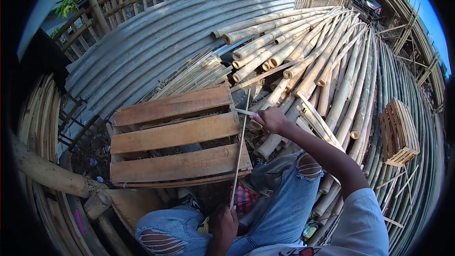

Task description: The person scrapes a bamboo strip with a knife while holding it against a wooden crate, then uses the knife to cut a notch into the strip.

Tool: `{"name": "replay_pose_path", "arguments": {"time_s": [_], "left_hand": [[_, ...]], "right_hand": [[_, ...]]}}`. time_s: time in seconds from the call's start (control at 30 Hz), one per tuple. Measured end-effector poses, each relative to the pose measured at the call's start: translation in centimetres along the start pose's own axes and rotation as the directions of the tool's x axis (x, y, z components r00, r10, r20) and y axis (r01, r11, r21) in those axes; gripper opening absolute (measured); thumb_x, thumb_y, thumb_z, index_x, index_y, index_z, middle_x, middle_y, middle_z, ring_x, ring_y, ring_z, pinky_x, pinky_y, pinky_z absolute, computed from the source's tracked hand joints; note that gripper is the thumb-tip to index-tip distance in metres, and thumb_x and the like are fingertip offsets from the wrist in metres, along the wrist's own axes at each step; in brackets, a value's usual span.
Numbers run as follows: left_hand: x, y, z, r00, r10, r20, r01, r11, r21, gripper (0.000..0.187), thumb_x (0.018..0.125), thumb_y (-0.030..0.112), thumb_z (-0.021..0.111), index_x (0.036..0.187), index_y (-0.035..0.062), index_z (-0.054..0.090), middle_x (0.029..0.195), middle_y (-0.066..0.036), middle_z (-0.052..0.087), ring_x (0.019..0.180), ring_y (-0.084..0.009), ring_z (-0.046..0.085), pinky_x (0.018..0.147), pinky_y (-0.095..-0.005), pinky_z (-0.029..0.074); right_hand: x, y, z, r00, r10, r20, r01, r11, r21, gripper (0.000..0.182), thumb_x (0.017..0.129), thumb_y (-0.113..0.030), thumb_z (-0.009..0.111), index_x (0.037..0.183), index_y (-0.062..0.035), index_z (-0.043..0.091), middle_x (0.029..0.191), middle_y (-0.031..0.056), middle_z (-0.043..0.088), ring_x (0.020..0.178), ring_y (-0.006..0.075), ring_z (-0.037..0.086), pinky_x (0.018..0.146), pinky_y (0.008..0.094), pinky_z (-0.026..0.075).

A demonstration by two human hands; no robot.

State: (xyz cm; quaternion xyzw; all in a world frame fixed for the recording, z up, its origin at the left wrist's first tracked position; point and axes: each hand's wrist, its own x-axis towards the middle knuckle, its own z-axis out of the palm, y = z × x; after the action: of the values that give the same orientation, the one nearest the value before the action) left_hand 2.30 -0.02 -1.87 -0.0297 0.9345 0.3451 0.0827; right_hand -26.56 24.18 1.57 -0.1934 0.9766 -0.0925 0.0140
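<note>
My left hand [224, 227], low between my knees, is closed around the lower end of a thin bamboo strip [241, 154]. The strip slants upward, its far end free above the crate's right edge. My right hand [272, 120] grips a knife [242, 111] whose pale blade points left and crosses the upper part of the strip. Most of the knife's handle is hidden by my fingers. Just left of the blade lies a slatted wooden crate [175, 135], in front of my knees. A red and dark checked cloth [245, 198] shows between my legs.
Long bamboo poles [303, 66] lie piled ahead and to the right. Split bamboo strips [196, 73] rest behind the crate, by a corrugated sheet [156, 52]. A second crate [399, 132] sits on green poles at right. A thick bamboo pole [50, 168] juts in from the left.
</note>
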Motion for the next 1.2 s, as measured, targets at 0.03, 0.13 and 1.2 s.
{"name": "replay_pose_path", "arguments": {"time_s": [0.03, 0.13, 1.2], "left_hand": [[0.2, 0.1, -0.3, 0.998, -0.044, 0.049, 0.044, 0.999, 0.014, 0.029, 0.092, 0.024, 0.049, 0.093, -0.0035, 0.058, 0.078, -0.024, 0.060, 0.075, -0.0408, 0.060, 0.066, -0.0464, 0.046], [0.5, 0.5, -1.0, 0.989, -0.090, 0.114, 0.090, 0.996, 0.010, 0.032, 0.094, 0.027, 0.044, 0.094, -0.0030, 0.054, 0.079, -0.028, 0.059, 0.077, -0.0452, 0.058, 0.067, -0.0505, 0.045], [0.1, -0.2, -0.3, 1.000, -0.002, 0.024, 0.003, 0.999, -0.037, 0.031, 0.092, 0.024, 0.047, 0.095, -0.0058, 0.056, 0.085, -0.028, 0.060, 0.080, -0.0450, 0.059, 0.070, -0.0491, 0.046]], "right_hand": [[0.9, 1.2, -1.1, 0.997, 0.024, -0.073, -0.025, 1.000, -0.017, 0.060, 0.092, -0.055, 0.036, 0.070, -0.0056, 0.061, 0.057, 0.0184, 0.056, 0.058, 0.0361, 0.059, 0.051, 0.0463, 0.046], [0.6, 1.0, -0.2, 1.000, 0.006, -0.024, -0.006, 1.000, 0.004, 0.060, 0.093, -0.053, 0.036, 0.070, -0.0042, 0.061, 0.058, 0.0195, 0.057, 0.059, 0.0381, 0.059, 0.055, 0.0469, 0.047], [3.3, 1.6, -0.7, 0.987, 0.074, -0.140, -0.068, 0.997, 0.048, 0.064, 0.094, -0.052, 0.034, 0.063, -0.0031, 0.062, 0.056, 0.0206, 0.057, 0.059, 0.0386, 0.060, 0.055, 0.0459, 0.049]]}}
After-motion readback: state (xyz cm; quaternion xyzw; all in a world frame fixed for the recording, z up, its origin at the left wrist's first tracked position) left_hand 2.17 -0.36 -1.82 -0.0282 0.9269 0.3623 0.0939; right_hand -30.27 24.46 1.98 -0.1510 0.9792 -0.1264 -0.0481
